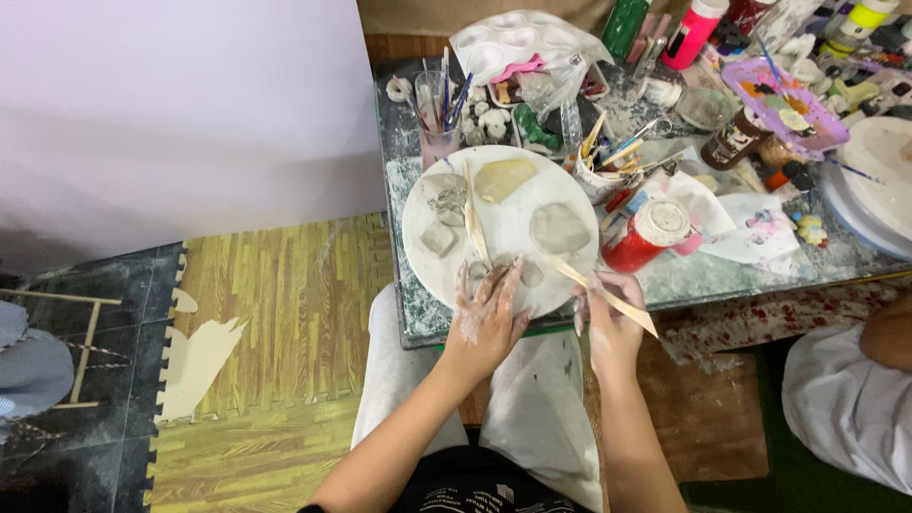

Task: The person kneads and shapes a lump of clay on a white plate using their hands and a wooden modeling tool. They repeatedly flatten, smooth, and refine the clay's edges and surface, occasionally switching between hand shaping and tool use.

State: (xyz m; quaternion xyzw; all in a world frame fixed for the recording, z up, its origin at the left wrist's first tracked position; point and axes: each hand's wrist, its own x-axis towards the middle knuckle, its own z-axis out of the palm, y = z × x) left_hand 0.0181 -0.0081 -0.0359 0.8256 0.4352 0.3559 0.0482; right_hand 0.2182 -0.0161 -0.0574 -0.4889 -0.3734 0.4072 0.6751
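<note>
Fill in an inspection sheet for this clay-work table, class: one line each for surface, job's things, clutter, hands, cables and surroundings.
Surface: marbled table, smeared and spattered with paint along the front edge.
Job's things: round white board carrying grey clay lumps; a wooden tool lies across it.
Clutter: red jar, cup of brushes, paint bottles, purple palette, crumpled paper.
Hands: left hand, clay-coated, presses a small clay piece at the board's near edge; right hand holds a flat wooden stick.
Cables: nothing seen.
Surroundings: wood-pattern foam mats on the floor; another person's sleeve at right.
</note>
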